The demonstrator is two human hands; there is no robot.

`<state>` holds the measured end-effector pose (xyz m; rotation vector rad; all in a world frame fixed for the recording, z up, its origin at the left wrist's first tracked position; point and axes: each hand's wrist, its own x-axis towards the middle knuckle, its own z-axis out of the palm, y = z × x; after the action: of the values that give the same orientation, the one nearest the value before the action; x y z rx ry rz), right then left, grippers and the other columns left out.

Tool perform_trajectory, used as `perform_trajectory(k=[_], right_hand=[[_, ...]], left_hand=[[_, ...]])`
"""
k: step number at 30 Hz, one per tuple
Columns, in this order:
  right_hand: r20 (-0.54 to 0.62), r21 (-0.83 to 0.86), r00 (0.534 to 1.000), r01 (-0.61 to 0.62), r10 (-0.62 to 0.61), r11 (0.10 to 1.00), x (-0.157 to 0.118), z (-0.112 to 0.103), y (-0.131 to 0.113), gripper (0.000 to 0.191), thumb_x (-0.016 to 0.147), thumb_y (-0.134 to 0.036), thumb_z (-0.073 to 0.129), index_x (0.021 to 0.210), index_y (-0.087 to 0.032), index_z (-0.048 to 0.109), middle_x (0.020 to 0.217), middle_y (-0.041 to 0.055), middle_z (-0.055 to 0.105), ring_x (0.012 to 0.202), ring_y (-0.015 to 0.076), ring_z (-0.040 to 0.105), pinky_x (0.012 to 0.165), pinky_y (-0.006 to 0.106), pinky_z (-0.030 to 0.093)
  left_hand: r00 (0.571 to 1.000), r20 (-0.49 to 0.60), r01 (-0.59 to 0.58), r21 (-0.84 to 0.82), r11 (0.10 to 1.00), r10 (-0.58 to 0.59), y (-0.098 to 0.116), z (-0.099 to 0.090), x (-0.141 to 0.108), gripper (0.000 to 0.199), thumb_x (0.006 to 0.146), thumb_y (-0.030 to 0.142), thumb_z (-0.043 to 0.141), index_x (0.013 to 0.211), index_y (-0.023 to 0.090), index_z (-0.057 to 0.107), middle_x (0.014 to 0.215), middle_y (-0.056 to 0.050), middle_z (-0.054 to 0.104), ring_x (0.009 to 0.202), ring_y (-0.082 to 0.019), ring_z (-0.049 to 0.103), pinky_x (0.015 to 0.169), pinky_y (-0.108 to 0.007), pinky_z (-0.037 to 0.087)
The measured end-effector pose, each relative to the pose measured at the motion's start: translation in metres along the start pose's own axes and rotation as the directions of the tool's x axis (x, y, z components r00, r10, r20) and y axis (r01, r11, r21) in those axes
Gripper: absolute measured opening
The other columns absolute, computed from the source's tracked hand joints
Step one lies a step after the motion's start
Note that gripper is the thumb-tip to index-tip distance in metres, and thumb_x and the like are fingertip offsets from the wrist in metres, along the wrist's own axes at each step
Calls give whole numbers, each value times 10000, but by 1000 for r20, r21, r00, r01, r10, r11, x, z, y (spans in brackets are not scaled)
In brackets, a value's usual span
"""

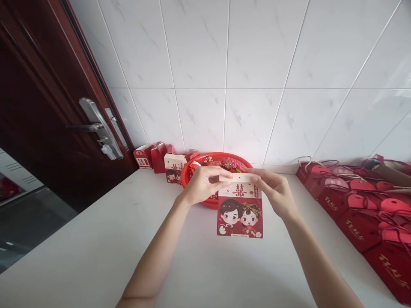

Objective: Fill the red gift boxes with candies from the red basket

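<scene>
Left hand (205,183) and right hand (275,188), fingertips closed, pinch the top of a red-and-cream printed paper box (240,216); round red plastic basket (221,154), eleven o'clock. Even pressure should prevent creasing!

I count one left hand (204,183), one right hand (278,194) and one cartoon packet (240,217). On the tabletop (112,248) is one red basket (185,176). Near the tabletop's far left corner are at least three small boxes (158,158). Along the right edge, several red gift boxes (359,231) overlap; their exact number I cannot tell.
</scene>
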<state>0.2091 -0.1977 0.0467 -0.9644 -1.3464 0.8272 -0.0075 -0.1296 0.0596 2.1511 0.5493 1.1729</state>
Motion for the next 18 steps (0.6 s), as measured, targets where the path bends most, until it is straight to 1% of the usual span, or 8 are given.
perform_trajectory(k=[3, 6, 8, 9, 11, 14, 16, 18], right_hand=[[37, 54, 997, -67, 65, 996, 0, 1, 0, 404, 788, -493, 779, 1074, -209, 747, 860, 73, 786, 813, 253, 745, 643, 319, 598], [47, 76, 995, -95, 91, 993, -1, 2, -1, 395, 766, -493, 799, 1017, -193, 737, 829, 69, 778, 782, 247, 741, 628, 314, 593], [41, 75, 995, -98, 95, 992, -1, 2, -1, 387, 762, -501, 800, 980, -188, 733, 808, 64, 772, 743, 234, 729, 617, 312, 587], [36, 74, 995, -98, 96, 992, -1, 2, -1, 385, 763, -505, 797, 971, -188, 731, 797, 60, 768, 720, 224, 722, 611, 310, 583], [31, 74, 995, -101, 99, 992, -1, 2, -2, 391, 763, -511, 795, 976, -190, 728, 779, 55, 763, 686, 212, 711, 601, 307, 577], [30, 79, 993, -120, 118, 990, -2, 2, -3, 443, 753, -533, 793, 1031, -195, 728, 787, 57, 764, 676, 221, 714, 599, 320, 580], [44, 83, 989, -143, 140, 986, -1, 2, -4, 483, 744, -554, 792, 1063, -196, 733, 804, 63, 768, 696, 233, 722, 618, 336, 588], [74, 87, 986, -159, 153, 983, -1, 1, -4, 474, 747, -557, 790, 1055, -199, 746, 849, 70, 775, 742, 240, 729, 666, 346, 596]], left_hand=[[999, 12, 45, 20, 999, -45, -2, -2, 0, 164, 787, 301, 783, 894, 177, 783, 890, -63, 769, 776, -169, 715, 686, -270, 605], [991, 58, 118, -3, 993, -118, -3, -5, -1, 257, 746, 341, 817, 940, 176, 785, 930, -72, 777, 792, -183, 721, 691, -283, 611], [987, 83, 139, -7, 990, -138, -3, -6, -1, 318, 715, 367, 841, 960, 172, 786, 936, -76, 777, 781, -186, 719, 674, -285, 611], [987, 86, 135, -3, 991, -134, -3, -6, -1, 320, 721, 380, 837, 959, 172, 787, 927, -77, 777, 778, -187, 717, 668, -285, 610], [991, 81, 105, 7, 994, -105, -1, -5, 0, 276, 781, 394, 788, 949, 175, 791, 904, -78, 779, 778, -187, 717, 664, -286, 608], [998, 43, 55, 28, 998, -56, 1, -3, 0, 212, 861, 358, 704, 935, 183, 797, 904, -80, 787, 791, -189, 728, 676, -287, 614], [999, 9, 35, 49, 998, -36, 0, -2, 0, 200, 861, 329, 700, 963, 187, 796, 948, -80, 792, 830, -197, 739, 704, -289, 623], [999, -24, 26, 67, 997, -24, -1, -2, -1, 234, 857, 318, 703, 1038, 193, 785, 1022, -80, 788, 877, -202, 744, 726, -291, 631]])
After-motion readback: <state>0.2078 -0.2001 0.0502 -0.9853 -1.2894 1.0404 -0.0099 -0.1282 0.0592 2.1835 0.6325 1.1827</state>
